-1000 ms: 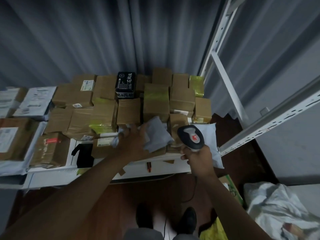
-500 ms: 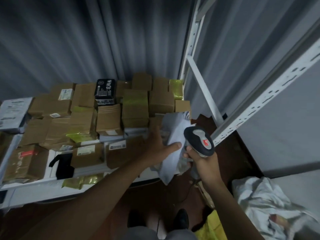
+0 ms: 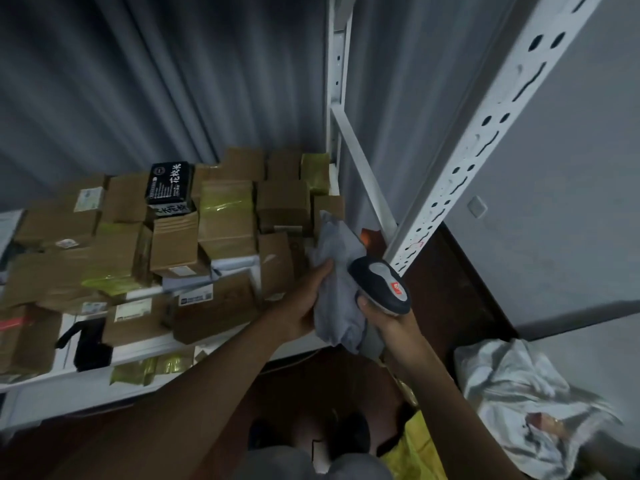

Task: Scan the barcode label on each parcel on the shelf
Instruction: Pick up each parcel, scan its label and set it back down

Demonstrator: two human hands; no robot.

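Note:
My left hand [image 3: 304, 306] grips a soft grey poly-bag parcel [image 3: 337, 268] and holds it upright at the right end of the white shelf [image 3: 145, 355]. My right hand [image 3: 384, 317] holds a dark barcode scanner [image 3: 381, 284] with a grey top and red mark, its head right beside the bag. No label shows on the bag's visible side. Several brown cardboard parcels [image 3: 221, 216] are piled on the shelf, with a black printed box [image 3: 169, 183] on top at the back.
A white perforated shelf upright [image 3: 474, 143] slants up on the right, with a diagonal brace [image 3: 360, 168] behind it. A crumpled white bag [image 3: 519, 403] and a yellow bag [image 3: 415, 452] lie on the dark floor at lower right. My feet stand below the shelf edge.
My left hand lifted the grey bag off the pile and carried it right, toward the scanner. The view swung right, and the bag now stands more upright beside the scanner head.

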